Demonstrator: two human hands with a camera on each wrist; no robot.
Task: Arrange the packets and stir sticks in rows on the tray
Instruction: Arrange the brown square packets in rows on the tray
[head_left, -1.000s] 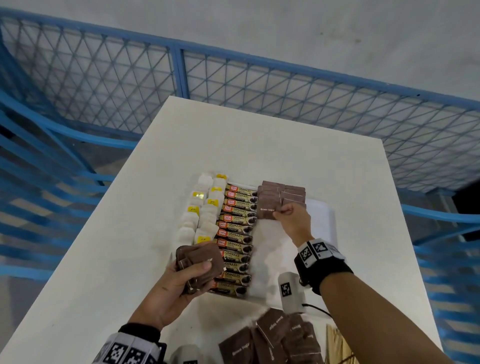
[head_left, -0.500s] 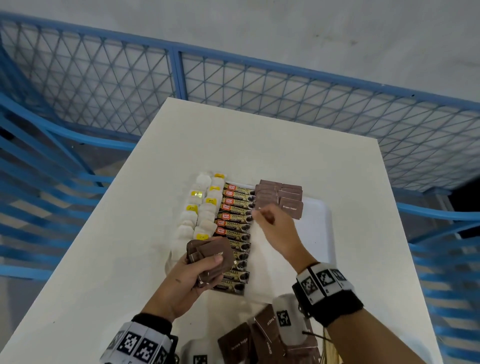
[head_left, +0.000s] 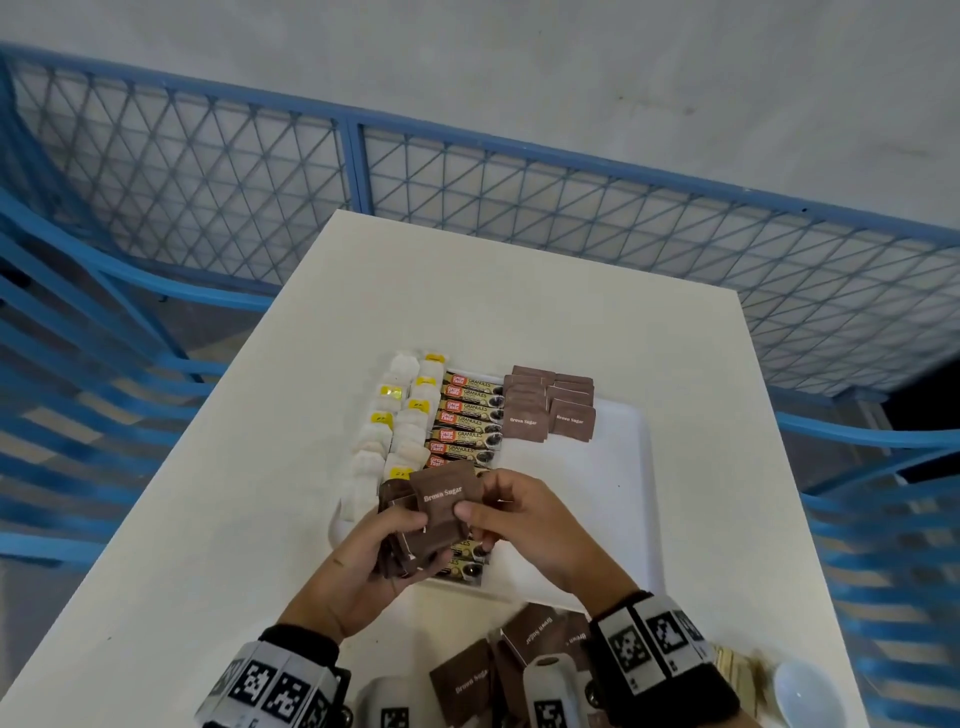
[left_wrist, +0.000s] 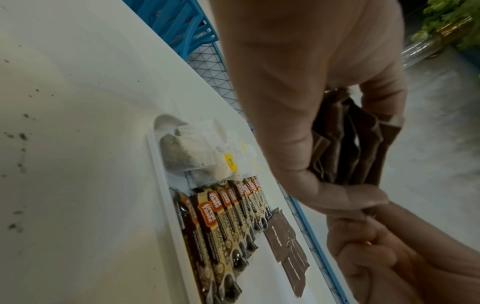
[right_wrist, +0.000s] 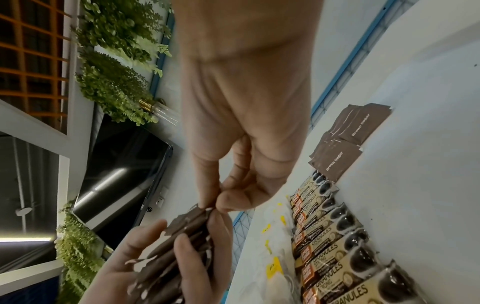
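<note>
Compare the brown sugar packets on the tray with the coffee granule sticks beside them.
The flat, square brown sugar packets are plain matte brown with white lettering; the long, narrow coffee granule sticks are glossy, gold and black with red logos. The packets form two short overlapping columns; the sticks fill one longer column. Both lie flat on the white tray.

Head view: you look forward and down from above the table (head_left: 519, 312); its far edge lies at 12 o'clock, your two hands at 6 o'clock, well below the lens.
Left wrist view: you look along the left hand (left_wrist: 298, 102), very near; the tray (left_wrist: 166, 205) stretches off at 7 o'clock, tilted steeply.
Right wrist view: you look along the right hand (right_wrist: 246, 92), very near; the tray runs down toward 5 o'clock, a wall with plants at 9 o'clock.
Shared: all three views catch both hands, the held brown sugar packets (head_left: 441, 499) and the coffee stick row (head_left: 467, 415).
</note>
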